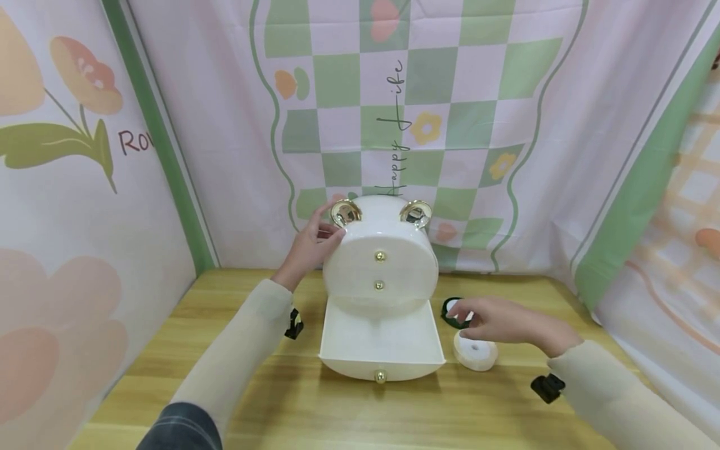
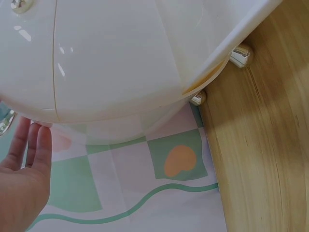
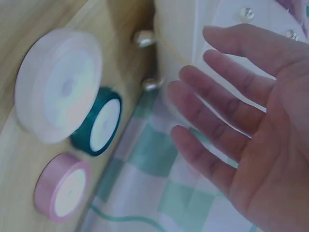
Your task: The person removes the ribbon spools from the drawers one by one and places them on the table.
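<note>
A white storage box with gold-rimmed ears and round gold knobs stands on the table, its bottom drawer pulled out toward me. My left hand touches the box's upper left side below the ear, fingers nearly straight in the left wrist view. Over the ribbon spools right of the box hovers my right hand, palm bare and fingers loosely spread in the right wrist view. Under it are a wide cream spool and a dark green spool. A pink spool shows in the right wrist view.
The wooden table meets a checked cloth hanging behind the box. Printed cloth also hangs on the left and right sides. Small metallic feet hold the box off the tabletop.
</note>
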Demonstrator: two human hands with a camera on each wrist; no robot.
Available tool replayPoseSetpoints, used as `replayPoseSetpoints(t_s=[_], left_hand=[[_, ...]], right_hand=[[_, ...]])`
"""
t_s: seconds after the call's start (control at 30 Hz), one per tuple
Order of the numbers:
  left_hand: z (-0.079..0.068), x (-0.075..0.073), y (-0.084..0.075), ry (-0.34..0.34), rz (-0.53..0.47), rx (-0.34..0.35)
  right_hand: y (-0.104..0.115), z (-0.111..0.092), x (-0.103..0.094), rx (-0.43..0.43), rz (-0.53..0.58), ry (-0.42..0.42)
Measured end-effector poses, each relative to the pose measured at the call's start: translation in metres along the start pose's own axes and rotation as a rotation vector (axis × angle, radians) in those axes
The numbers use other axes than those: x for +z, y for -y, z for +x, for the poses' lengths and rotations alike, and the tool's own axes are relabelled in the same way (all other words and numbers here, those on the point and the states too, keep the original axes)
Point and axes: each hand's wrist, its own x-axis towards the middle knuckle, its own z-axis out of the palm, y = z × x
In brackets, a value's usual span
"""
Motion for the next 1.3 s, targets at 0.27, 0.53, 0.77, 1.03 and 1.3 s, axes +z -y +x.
replayPoseSetpoints(t_s=[0.27, 0.53, 0.77, 1.03, 1.3], left_hand=[[0.001, -0.001, 0.000, 0.002, -0.002, -0.003], [0.001, -0.001, -0.003, -0.002, 0.001, -0.010], [0.002, 0.000, -0.003, -0.014, -0.002, -0.016], [0.002, 0.000, -0.002, -0.012, -0.003, -0.017], [0.002, 0.000, 0.000, -0.003, -0.005, -0.017]], right_hand=[[0.029, 0.010, 0.004, -0.090, -0.037, -0.063], [0.051, 0.020, 0.021, -0.193, -0.012, -0.056], [0.064, 0.026, 0.036, -0.230, 0.024, -0.014], [0.073, 0.030, 0.051, -0.250, 0.067, -0.013], [0.079, 0.030, 0.075, -0.210, 0.130, -0.004]])
